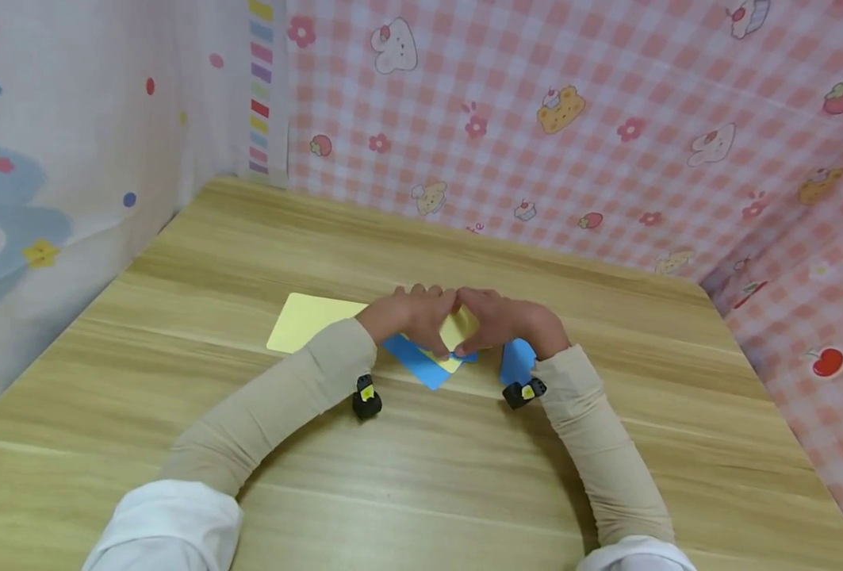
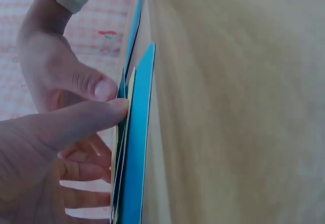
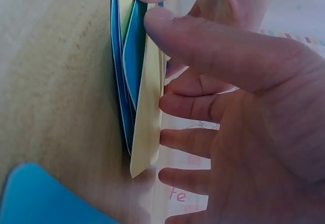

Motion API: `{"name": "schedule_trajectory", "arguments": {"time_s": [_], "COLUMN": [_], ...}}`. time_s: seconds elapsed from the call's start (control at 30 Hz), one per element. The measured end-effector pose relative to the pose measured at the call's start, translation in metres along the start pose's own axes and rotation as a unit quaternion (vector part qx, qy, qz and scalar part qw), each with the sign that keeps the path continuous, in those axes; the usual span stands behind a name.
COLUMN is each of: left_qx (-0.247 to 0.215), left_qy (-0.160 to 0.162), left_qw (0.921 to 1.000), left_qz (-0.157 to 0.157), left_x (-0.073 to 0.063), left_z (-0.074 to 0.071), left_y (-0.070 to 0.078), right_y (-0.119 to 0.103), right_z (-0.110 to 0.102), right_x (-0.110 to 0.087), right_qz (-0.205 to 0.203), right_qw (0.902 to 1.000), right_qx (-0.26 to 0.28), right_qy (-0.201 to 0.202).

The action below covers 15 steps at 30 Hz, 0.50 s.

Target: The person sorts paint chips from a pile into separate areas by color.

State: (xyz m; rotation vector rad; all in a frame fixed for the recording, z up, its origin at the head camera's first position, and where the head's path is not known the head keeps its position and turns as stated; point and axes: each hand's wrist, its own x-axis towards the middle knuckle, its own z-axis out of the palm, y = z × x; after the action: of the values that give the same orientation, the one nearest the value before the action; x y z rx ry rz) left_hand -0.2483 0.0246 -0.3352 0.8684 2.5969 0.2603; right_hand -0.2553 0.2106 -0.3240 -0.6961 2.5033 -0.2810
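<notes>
Both hands meet over a loose pile of thin yellow and blue cards. My left hand (image 1: 417, 316) has its thumb against the edges of the stacked cards, its fingers on their far side. My right hand (image 1: 503, 317) holds the top yellow card (image 3: 150, 102) with its thumb on the near part and fingers at the far edge. That yellow card (image 1: 458, 329) shows between the two hands. Beneath it in the right wrist view, a blue card (image 3: 134, 51) stands at a slant. The lowest blue card (image 2: 139, 142) lies close over the table, and the hands hide much of the pile.
A yellow card (image 1: 310, 323) lies left of the pile, partly behind the left forearm. Another blue card (image 1: 516, 361) lies beside the right wrist. The wooden table (image 1: 421, 492) reaches back to a pink checked cloth wall (image 1: 507, 143).
</notes>
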Motion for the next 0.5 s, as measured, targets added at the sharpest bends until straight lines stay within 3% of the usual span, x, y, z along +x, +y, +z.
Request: {"name": "schedule_trajectory", "arguments": {"time_s": [0.13,0.27,0.5], "left_qx": [-0.010,-0.040,-0.094], "left_qy": [0.008,0.027,0.046], "left_qw": [0.9998,0.9977,0.9897], "left_qz": [0.018,0.048,0.098], "left_x": [0.001,-0.003,-0.027], "left_z": [-0.005,-0.014,-0.043], "left_y": [-0.005,-0.014,-0.023], "right_y": [0.001,0.000,-0.018], "right_z": [-0.002,-0.005,-0.019], "right_x": [0.000,-0.003,-0.022], "right_qz": [-0.007,-0.036,-0.070], "right_qw": [1.0000,0.9981,0.9873], "right_qx": [-0.002,-0.002,-0.013], "right_qy": [0.006,0.049,0.142]}}
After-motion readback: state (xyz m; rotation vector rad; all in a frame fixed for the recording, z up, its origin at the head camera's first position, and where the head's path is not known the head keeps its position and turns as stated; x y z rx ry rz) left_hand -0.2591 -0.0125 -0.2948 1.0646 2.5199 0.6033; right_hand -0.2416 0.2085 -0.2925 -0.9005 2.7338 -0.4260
